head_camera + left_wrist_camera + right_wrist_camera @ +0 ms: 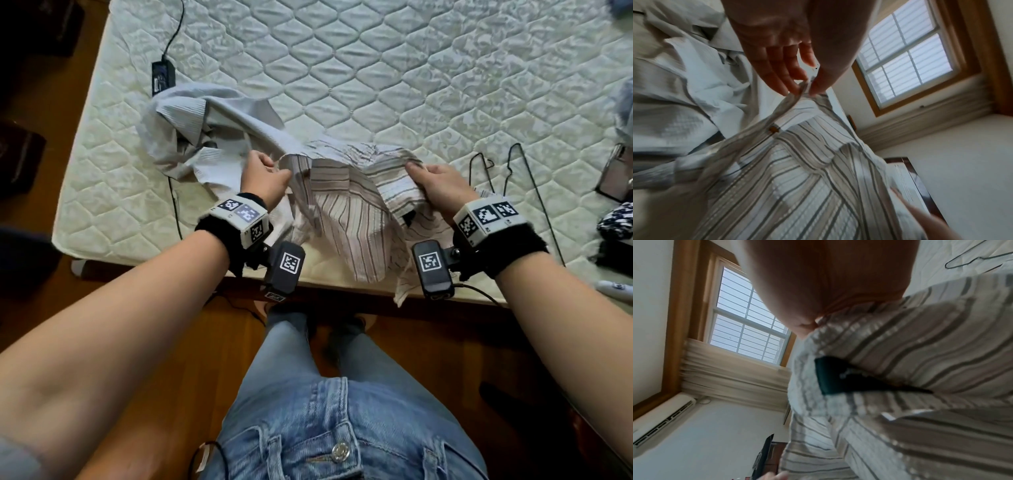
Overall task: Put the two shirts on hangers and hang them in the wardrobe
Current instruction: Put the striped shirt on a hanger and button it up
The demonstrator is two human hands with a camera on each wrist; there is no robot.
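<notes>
A brown-and-white striped shirt [346,212] lies crumpled at the mattress's near edge, part of it hanging over. My left hand [265,178] pinches its buttoned front edge [803,87] between thumb and fingertips. My right hand [435,186] grips the shirt's collar area, where a dark label [838,378] shows. A pale grey shirt [205,126] lies bunched to the left, touching the striped one. Two thin wire hangers [513,174] rest on the mattress just right of my right hand.
The quilted mattress [376,68] stretches away ahead. A black power adapter [161,76] with its cable lies at the far left. Dark patterned clothing [616,222] and a phone-like object [613,178] sit at the right edge. Wooden floor [205,342] lies below.
</notes>
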